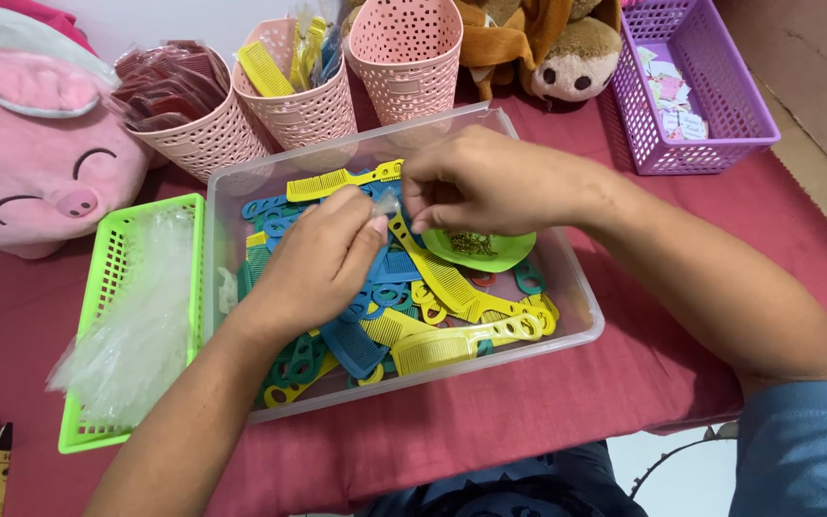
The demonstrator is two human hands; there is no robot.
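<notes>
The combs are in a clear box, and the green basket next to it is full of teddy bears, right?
Not quite. The head view shows the green basket holds clear plastic bags, not teddy bears. The combs are indeed in the clear box.

Pink perforated cups [303, 101]: three. Plush toys [35, 144]: two. Hands [323, 258]: two.

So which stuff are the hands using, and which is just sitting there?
In use:
left hand
right hand
small clear bag pinched between both
clear tub of combs

Just sitting there:
green basket of plastic bags
pink pig toy
purple basket
pink cups
</notes>
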